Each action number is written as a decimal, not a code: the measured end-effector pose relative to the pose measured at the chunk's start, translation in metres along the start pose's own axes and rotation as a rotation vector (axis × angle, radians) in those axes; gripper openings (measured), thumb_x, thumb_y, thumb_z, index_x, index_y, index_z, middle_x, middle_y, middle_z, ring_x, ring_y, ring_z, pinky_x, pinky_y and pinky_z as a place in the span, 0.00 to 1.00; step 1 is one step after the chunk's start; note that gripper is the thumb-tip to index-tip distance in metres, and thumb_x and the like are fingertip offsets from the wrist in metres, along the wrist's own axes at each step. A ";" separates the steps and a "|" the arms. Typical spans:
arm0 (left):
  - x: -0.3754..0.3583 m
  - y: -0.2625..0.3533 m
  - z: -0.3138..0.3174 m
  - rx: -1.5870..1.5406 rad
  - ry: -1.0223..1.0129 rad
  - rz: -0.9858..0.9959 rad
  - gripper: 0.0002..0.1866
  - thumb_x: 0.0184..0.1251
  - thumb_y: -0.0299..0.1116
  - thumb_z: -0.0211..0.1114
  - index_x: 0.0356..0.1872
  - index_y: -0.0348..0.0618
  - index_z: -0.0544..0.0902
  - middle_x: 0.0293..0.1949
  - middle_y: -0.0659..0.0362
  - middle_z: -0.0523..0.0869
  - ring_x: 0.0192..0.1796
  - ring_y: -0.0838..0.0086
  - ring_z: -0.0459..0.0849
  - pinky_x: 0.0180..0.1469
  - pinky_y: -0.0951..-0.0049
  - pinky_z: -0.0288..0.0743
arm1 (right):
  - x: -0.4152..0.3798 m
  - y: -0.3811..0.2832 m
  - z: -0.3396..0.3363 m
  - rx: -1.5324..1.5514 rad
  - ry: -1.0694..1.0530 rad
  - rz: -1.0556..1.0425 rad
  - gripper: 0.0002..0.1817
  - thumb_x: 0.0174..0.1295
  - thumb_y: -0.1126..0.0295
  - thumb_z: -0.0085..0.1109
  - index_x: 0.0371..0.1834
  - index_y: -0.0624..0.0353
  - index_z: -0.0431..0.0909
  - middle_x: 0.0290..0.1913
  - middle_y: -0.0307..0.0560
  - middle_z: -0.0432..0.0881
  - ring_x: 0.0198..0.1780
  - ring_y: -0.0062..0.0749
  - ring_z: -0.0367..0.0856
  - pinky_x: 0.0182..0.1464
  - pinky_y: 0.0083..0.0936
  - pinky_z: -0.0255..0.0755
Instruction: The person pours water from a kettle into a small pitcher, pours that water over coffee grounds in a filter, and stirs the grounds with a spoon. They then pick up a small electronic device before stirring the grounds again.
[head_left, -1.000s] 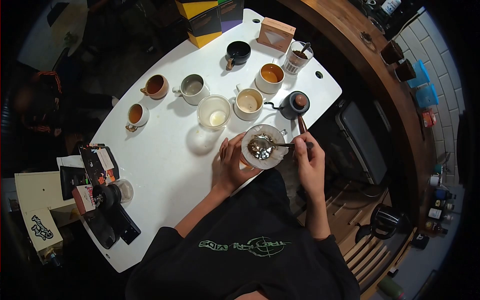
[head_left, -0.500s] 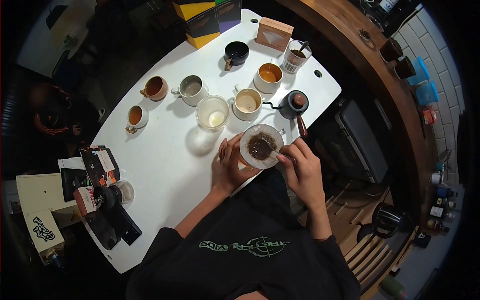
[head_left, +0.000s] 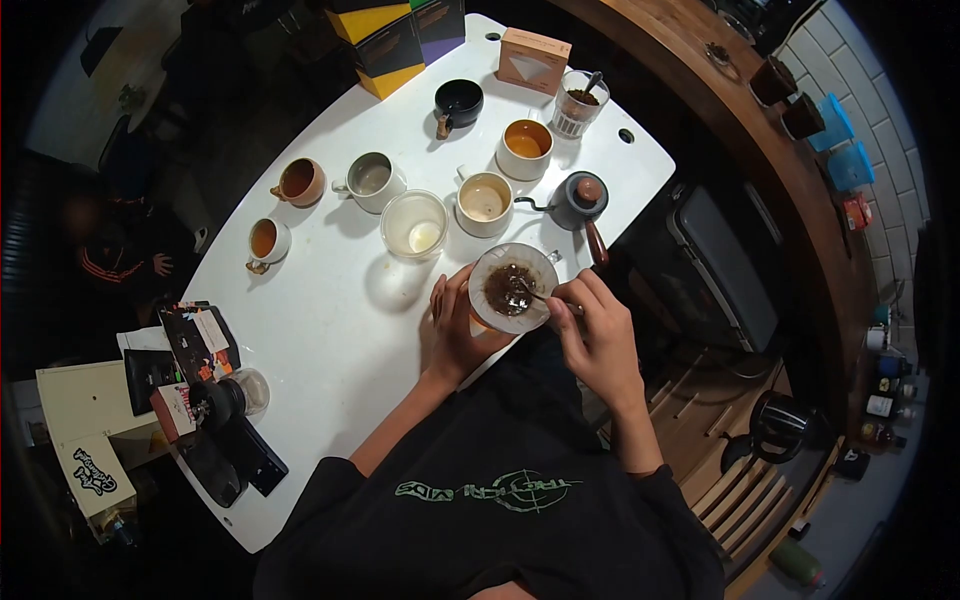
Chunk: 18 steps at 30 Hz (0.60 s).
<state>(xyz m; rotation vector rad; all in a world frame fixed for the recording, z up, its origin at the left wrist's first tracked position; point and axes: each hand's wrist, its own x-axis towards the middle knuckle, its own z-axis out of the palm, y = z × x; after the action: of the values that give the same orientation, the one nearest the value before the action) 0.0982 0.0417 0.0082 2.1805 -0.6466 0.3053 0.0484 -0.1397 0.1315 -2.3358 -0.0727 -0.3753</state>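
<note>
A coffee dripper [head_left: 541,271] with a pale paper filter stands at the table's near edge, wet dark coffee grounds [head_left: 510,288] inside. My left hand [head_left: 458,325] is wrapped round its left side and lower part; an orange patch shows beneath, but what the dripper rests on is mostly hidden. Pinched in my right hand [head_left: 603,338] is a spoon [head_left: 540,296], its bowl down in the grounds. Just beyond stand a clear plastic cup [head_left: 399,218], a cream mug [head_left: 470,205] and a black gooseneck kettle [head_left: 577,205] with a brown handle.
Several more mugs, among them a black mug [head_left: 459,100], stand across the white table [head_left: 330,300]. At the far end are a peach filter box [head_left: 533,58] and a glass of coffee grounds [head_left: 579,110]. A phone [head_left: 253,462] lies at left; another person [head_left: 125,250] sits beyond.
The spoon has shifted within the dripper, and the grounds look wetter and shinier. The whole scene sits slightly further left from a small head movement. Both hands keep their hold.
</note>
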 end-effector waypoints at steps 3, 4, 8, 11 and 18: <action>0.001 0.000 0.001 0.012 0.015 0.021 0.46 0.39 0.43 0.87 0.61 0.41 0.73 0.56 0.54 0.76 0.58 0.55 0.77 0.59 0.55 0.73 | 0.001 0.003 0.001 0.171 0.044 0.080 0.06 0.68 0.73 0.61 0.36 0.65 0.77 0.32 0.49 0.74 0.25 0.40 0.77 0.29 0.31 0.70; 0.000 0.000 0.001 0.017 0.015 0.021 0.45 0.39 0.43 0.87 0.61 0.41 0.73 0.56 0.54 0.75 0.58 0.55 0.77 0.59 0.55 0.73 | 0.001 0.006 0.000 0.196 0.069 0.077 0.06 0.68 0.73 0.60 0.36 0.65 0.77 0.31 0.49 0.74 0.25 0.39 0.76 0.29 0.30 0.69; -0.002 -0.002 0.002 0.023 -0.011 -0.002 0.45 0.40 0.43 0.87 0.61 0.40 0.73 0.57 0.54 0.75 0.58 0.55 0.77 0.58 0.55 0.73 | 0.001 0.004 -0.004 0.255 0.151 0.060 0.06 0.69 0.75 0.59 0.36 0.67 0.77 0.29 0.49 0.73 0.24 0.36 0.73 0.29 0.27 0.67; -0.001 -0.001 0.001 0.004 0.010 0.008 0.45 0.40 0.43 0.87 0.61 0.41 0.73 0.57 0.53 0.75 0.58 0.55 0.77 0.59 0.56 0.73 | 0.000 0.002 -0.007 0.222 0.139 0.013 0.05 0.68 0.76 0.60 0.36 0.68 0.76 0.29 0.48 0.72 0.24 0.36 0.73 0.29 0.27 0.68; -0.001 -0.001 0.004 0.018 -0.006 0.002 0.44 0.41 0.44 0.87 0.61 0.41 0.73 0.55 0.54 0.75 0.58 0.57 0.76 0.61 0.57 0.71 | -0.004 -0.004 -0.007 0.230 0.080 0.009 0.07 0.66 0.75 0.64 0.36 0.67 0.77 0.30 0.47 0.72 0.25 0.36 0.75 0.29 0.29 0.69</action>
<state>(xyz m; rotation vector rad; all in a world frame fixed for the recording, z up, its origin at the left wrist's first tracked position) 0.0977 0.0395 0.0042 2.1989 -0.6515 0.3070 0.0424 -0.1419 0.1377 -2.0921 -0.0631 -0.4318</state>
